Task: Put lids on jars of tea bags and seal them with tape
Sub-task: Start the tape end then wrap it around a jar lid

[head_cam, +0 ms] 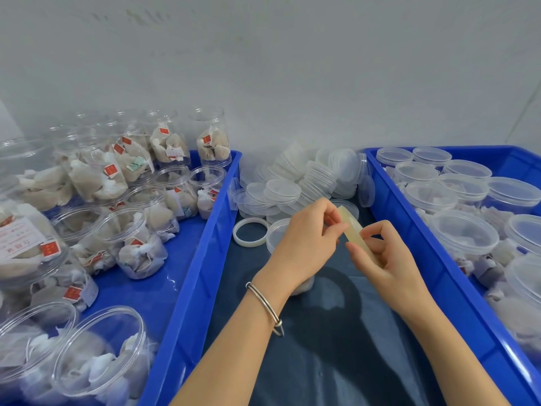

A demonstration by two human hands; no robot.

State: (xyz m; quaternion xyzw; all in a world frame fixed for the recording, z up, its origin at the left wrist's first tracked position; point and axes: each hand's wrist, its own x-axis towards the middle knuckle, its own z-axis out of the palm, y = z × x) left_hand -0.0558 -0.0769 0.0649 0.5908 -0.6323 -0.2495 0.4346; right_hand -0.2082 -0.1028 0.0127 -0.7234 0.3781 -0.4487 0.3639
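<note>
My right hand (383, 259) grips a yellowish roll of clear tape (349, 222) held on edge above the dark cloth. My left hand (304, 241) pinches at the roll's rim with thumb and forefinger. Under my left hand stands a lidded jar (276, 232), mostly hidden by the hand. A pile of clear lids (292, 189) lies behind my hands by the wall. An empty tape ring (250, 231) lies flat to the left of the jar.
A blue tray (187, 288) at the left holds several open jars of tea bags (137, 244). Another blue tray (433, 238) at the right holds several lidded jars (465, 232). A dark cloth (322, 347) covers the table between them. A white wall stands behind.
</note>
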